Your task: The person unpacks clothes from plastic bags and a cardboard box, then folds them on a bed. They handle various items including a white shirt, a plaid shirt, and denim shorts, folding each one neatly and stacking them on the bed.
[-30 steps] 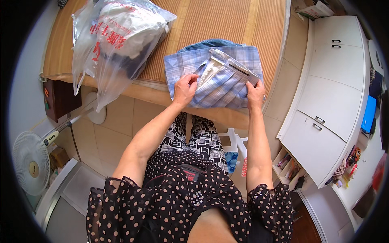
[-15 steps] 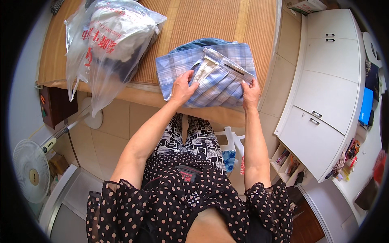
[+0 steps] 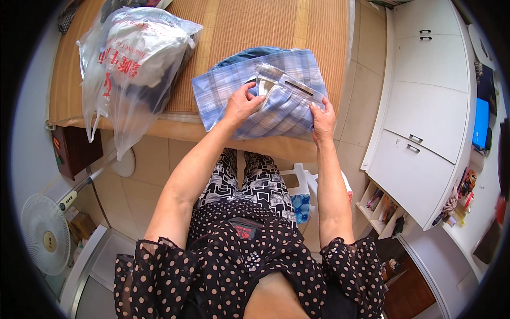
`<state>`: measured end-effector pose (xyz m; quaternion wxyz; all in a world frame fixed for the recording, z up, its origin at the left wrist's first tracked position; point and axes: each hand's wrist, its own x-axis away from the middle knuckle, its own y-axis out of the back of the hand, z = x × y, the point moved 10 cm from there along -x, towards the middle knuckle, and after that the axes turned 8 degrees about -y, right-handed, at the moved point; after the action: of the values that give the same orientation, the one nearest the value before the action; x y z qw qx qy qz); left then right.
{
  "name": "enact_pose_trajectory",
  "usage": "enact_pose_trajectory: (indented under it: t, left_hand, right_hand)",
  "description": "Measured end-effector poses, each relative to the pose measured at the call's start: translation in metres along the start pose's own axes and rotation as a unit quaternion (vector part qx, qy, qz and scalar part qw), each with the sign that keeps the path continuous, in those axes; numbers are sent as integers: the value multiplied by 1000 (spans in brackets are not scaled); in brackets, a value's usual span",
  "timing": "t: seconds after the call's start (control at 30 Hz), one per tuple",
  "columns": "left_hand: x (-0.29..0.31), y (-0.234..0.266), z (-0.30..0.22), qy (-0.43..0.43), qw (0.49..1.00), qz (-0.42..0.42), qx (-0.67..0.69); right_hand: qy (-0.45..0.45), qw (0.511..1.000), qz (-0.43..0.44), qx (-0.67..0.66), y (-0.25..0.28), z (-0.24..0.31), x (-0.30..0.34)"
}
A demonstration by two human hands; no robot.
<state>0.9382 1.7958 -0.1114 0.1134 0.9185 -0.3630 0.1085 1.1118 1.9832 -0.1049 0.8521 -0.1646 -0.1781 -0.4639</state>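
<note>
A blue-and-white plaid pleated skirt lies folded at the near edge of a bed covered by a bamboo mat. Its waistband, with a dark strip along it, slants across the top of the cloth. My left hand pinches the pale inner edge of the waistband, thumb and fingers together. At the waistband's other end, my right hand grips the fabric between thumb and fingers. Under the far side of the skirt, a dark teal cloth shows in part.
A clear plastic bag stuffed with clothes sits on the bed at left, its handles hanging over the edge. White cabinets line the right side. A fan stands at lower left, and a white plastic stool is beside my legs.
The view has shifted slightly, so the bed and its contents sit a little farther left. Both hands keep hold of the skirt; my left fingers have moved slightly at the waistband.
</note>
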Motion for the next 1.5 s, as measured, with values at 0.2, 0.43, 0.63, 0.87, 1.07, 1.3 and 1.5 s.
enact_pose_trajectory:
  t: [0.2,0.43,0.63,0.87,1.07,1.3,1.5]
  left_hand:
    - [-3,-11,9,-37,999,8,26]
    - [7,-12,-23,-78,994,10,71]
    - [65,5,5,-33,996,59,52]
    - [149,-22,-48,-298,939,130,-116]
    - [205,-91,-38,-420,810,344,-223]
    - [201,-53,4,-269,873,378,-149]
    - [153,6,-52,-353,895,110,-248]
  right_hand:
    - [-8,1000,-4,14,0,-2,1]
    - [6,991,72,115,-15,15,27]
    - [204,887,193,367,-40,43,110]
    - [-125,990,45,-50,37,-38,143]
    - [-280,886,-21,-369,38,-132,177]
    - [-228,930,-52,-284,51,-151,188]
    - [-216,927,-103,-289,52,-146,187]
